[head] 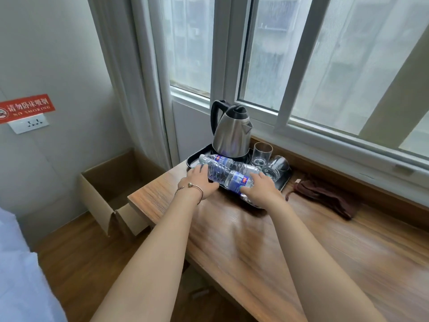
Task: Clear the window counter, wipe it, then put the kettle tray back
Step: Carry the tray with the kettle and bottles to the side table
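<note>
Kettle tray [193, 159]: black, parked at the left end of the wooden counter [267, 240], right under the window. Loaded with a steel kettle [232, 133] at the back, two clear glasses [262, 153] on the right side, and two plastic water bottles [228, 171] lying flat across the front.

Left hand [200, 182]: reaching in at the tray's near-left edge, fingers laid forward against the cap end of the bottles; looks flat, not wrapped around anything, though the fingertips are partly hidden. Right hand [260, 189]: resting on the near bottle's labelled end and the tray's front rim; whether gripping the bottle or the rim, cannot tell.

Step in hand, by the look of it: clearing the counter, at its very start, nothing yet lifted off. Wiping not begun; brown cloth [325, 197] lying crumpled on the counter, well apart to the right of the tray.

Next move calls for a firm hold on both short sides of the tray, or removal of the loose bottles first. Risks on a lift: bottles rolling, glasses tipping, top-heavy kettle sliding. Level carry needed. Open cardboard box [111, 182] on the floor just left of the counter, a possible landing spot.
</note>
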A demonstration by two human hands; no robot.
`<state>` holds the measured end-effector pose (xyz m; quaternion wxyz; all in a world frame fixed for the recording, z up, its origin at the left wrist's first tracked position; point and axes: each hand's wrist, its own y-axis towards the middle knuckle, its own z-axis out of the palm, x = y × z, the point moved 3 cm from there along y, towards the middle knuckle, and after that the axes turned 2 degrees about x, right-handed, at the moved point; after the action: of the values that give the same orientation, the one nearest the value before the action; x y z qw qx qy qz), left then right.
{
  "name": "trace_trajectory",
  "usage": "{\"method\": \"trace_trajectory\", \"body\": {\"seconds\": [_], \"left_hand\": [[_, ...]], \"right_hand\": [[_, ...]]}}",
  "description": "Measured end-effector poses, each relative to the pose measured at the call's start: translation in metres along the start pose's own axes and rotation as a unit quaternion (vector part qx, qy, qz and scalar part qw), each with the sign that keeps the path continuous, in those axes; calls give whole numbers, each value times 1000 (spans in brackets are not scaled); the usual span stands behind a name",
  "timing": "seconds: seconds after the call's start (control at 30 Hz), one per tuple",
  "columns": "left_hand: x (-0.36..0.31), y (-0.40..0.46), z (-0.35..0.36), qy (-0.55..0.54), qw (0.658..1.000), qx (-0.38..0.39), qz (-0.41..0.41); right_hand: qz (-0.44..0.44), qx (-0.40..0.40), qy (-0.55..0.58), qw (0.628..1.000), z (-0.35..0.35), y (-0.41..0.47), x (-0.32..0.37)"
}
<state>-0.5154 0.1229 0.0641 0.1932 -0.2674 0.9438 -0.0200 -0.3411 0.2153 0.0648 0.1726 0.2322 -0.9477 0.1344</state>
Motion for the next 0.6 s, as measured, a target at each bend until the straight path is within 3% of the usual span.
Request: {"method": "trace_trajectory", "body": {"seconds": [0.3, 0.6], "left_hand": [[17, 101, -34, -3, 1000, -3, -2], [21, 196, -29, 3, 998, 46, 51]], "right_hand": [[42, -28, 50, 997, -11, 82, -16], [93, -96, -9, 991, -12, 107, -13]]}}
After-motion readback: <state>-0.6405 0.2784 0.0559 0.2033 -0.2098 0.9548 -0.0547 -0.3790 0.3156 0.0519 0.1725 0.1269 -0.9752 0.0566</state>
